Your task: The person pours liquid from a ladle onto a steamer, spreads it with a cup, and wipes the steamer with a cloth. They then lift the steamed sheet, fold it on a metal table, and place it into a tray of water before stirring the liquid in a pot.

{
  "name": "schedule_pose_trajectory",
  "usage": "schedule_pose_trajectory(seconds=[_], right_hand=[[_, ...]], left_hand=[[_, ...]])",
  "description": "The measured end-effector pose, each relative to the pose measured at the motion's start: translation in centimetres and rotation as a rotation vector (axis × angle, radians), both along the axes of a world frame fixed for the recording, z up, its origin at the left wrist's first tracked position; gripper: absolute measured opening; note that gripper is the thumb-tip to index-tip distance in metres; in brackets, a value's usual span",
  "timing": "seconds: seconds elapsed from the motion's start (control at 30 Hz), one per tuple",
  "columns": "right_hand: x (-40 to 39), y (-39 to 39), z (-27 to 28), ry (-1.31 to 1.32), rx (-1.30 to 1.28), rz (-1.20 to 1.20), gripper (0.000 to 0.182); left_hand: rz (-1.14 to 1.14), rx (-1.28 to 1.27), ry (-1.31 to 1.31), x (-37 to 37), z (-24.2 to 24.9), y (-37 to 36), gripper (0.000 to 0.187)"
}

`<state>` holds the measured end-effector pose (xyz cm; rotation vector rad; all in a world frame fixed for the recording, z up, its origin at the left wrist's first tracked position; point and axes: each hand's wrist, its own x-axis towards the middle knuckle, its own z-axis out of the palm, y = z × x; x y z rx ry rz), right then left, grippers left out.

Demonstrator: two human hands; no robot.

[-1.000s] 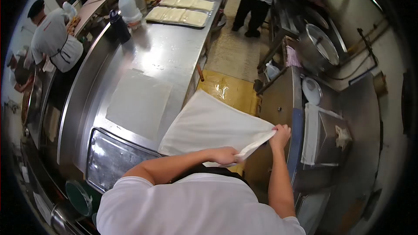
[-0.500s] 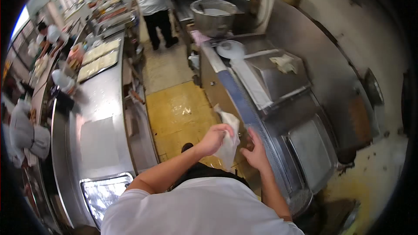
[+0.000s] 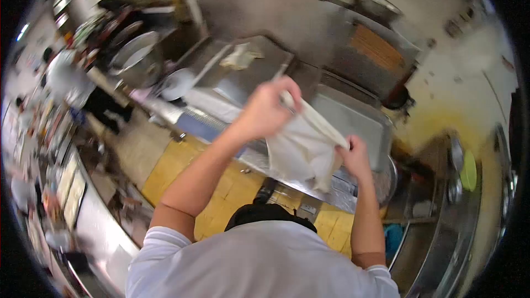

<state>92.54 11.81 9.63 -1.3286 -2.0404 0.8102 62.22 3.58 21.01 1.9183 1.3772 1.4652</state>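
Note:
A white cloth (image 3: 302, 144) hangs stretched between my two hands, in front of the steel counter. My left hand (image 3: 271, 107) is closed on its upper left corner, raised higher than the other hand and slightly smeared by motion. Lower and to the right, my right hand (image 3: 356, 156) pinches the cloth's other upper corner. The free part of the cloth droops in folds and covers some of the counter's front edge. Behind it a grey rectangular tray (image 3: 353, 127) lies on the counter.
A second crumpled cloth (image 3: 242, 56) lies on a steel lid-like surface to the left. Beyond it are a white round lid (image 3: 178, 84) and a large metal bowl (image 3: 137, 60). A person in a white shirt (image 3: 69, 80) stands at far left. The floor (image 3: 182, 168) has yellow tiles.
My view has swung right toward the counter. The cloth, bunched in my left hand before, is now spread and raised. My right hand, empty before, has taken hold of a corner.

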Motion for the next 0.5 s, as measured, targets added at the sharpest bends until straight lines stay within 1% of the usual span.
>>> schedule_pose_trajectory(seconds=[0.03, 0.1, 0.13, 0.17, 0.23, 0.27, 0.3, 0.33, 0.37, 0.43, 0.47, 0.5], right_hand=[[0.9, 1.0, 1.8, 0.030, 0.066, -0.057, 0.018], [2.4, 3.0, 5.1, 0.051, 0.199, -0.155, 0.020], [3.0, 3.9, 6.5, 0.045, 0.266, -0.198, 0.020], [3.3, 4.9, 7.0, 0.022, 0.304, -0.247, 0.020], [3.9, 6.7, 7.5, -0.023, 0.381, -0.329, 0.020], [4.4, 8.0, 6.8, -0.062, 0.336, -0.336, 0.016], [5.1, 9.1, 4.6, -0.108, 0.339, -0.350, 0.020], [5.7, 10.4, 1.7, -0.151, 0.340, -0.364, 0.024], [6.2, 11.2, -0.8, -0.193, 0.338, -0.378, 0.029], [5.8, 10.8, -4.4, -0.452, 0.123, -0.401, 0.054], [5.4, 10.9, -5.7, -0.436, -0.014, -0.383, 0.060], [4.9, 10.9, -6.9, -0.416, -0.149, -0.364, 0.066]], left_hand=[[0.053, 0.084, 0.006, -0.5, 0.1, 2.4, 0.021], [0.075, -0.109, -0.333, -0.7, 1.5, 5.9, 0.035], [0.000, -0.053, -0.425, -0.9, 1.9, 7.8, 0.038], [-0.069, 0.000, -0.518, -1.3, 2.0, 9.6, 0.041], [-0.193, -0.043, -0.679, -1.9, 0.5, 13.0, 0.042], [-0.251, -0.091, -0.749, -1.8, -0.5, 14.4, 0.044], [-0.306, -0.141, -0.819, -1.6, -2.0, 16.0, 0.045], [-0.286, -0.217, -0.789, -1.3, -4.6, 17.8, 0.054], [-0.287, -0.345, -0.689, -0.3, -5.6, 17.9, 0.048], [-0.290, -0.554, -0.469, 0.7, -11.2, 19.9, 0.039], [-0.249, -0.683, -0.328, 1.3, -14.3, 20.7, 0.040], [-0.270, -0.823, -0.198, 1.9, -15.4, 20.7, 0.045]])
